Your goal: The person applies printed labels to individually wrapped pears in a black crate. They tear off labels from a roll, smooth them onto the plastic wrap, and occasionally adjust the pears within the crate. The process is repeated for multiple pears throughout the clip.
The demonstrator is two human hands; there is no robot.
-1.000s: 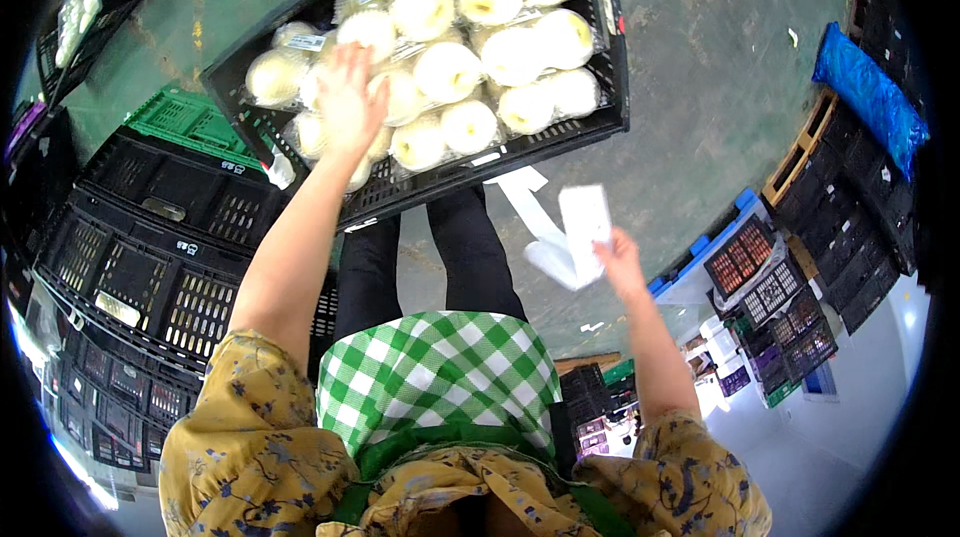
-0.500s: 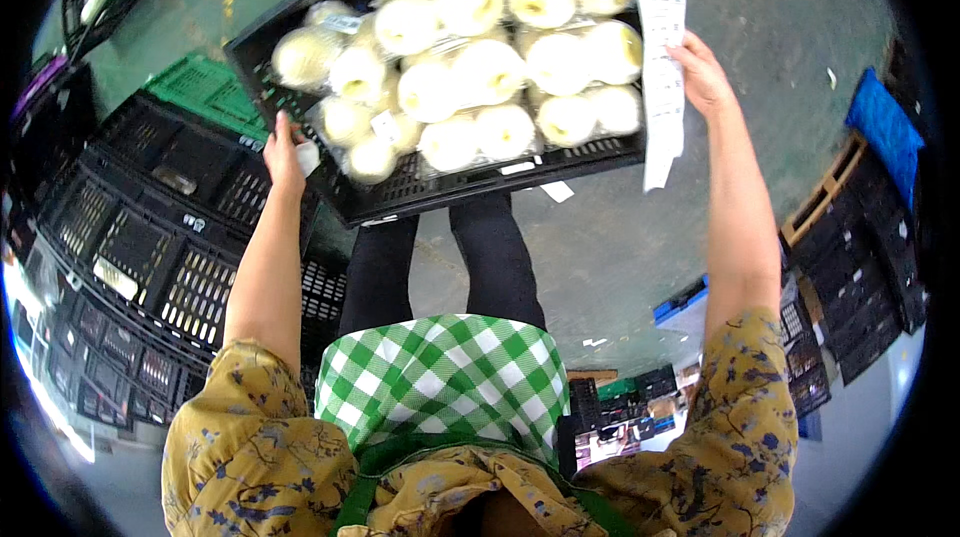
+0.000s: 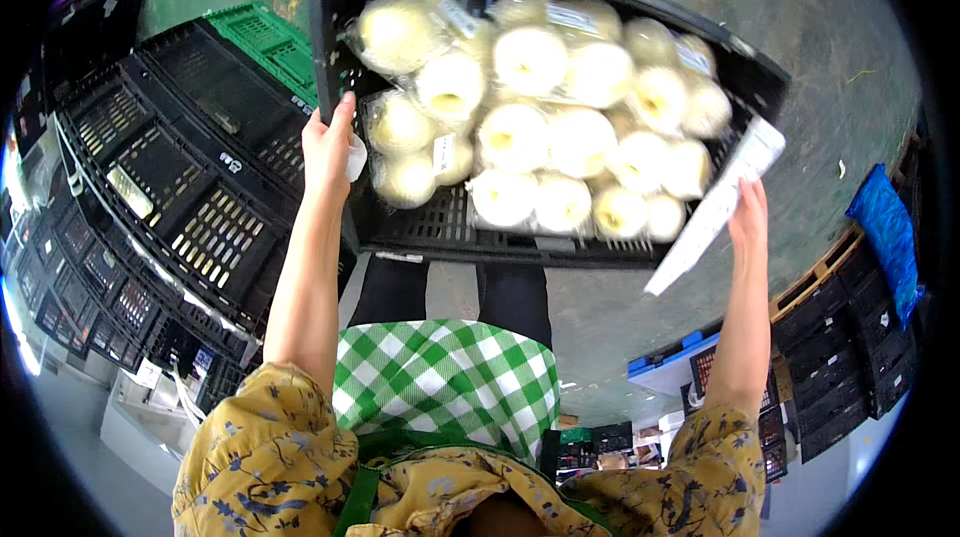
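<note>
A black plastic crate (image 3: 430,245) hangs in front of me above my legs, gripped at its two short ends. Several clear-wrapped packs of pale, round vegetables (image 3: 515,137) fill it, some with white labels; they look like peeled onions, but the glare hides detail. My left hand (image 3: 328,152) is closed on the left end, thumb up along the wall, beside a small white piece (image 3: 356,157). At the right end, my right hand (image 3: 747,215) is closed, fingers partly hidden behind a long white paper strip (image 3: 715,212) that lies along that wall.
Stacked black crates (image 3: 190,167) stand close on my left, with a green crate (image 3: 265,42) beyond them. To the right are more black crates (image 3: 830,357), a wooden pallet (image 3: 820,272) and a blue plastic sheet (image 3: 885,237). Grey-green floor (image 3: 820,67) lies beyond the crate.
The crate has shifted right and turned clockwise, so its right end now sits lower. Both hands have moved right with it, and the paper strip has tilted.
</note>
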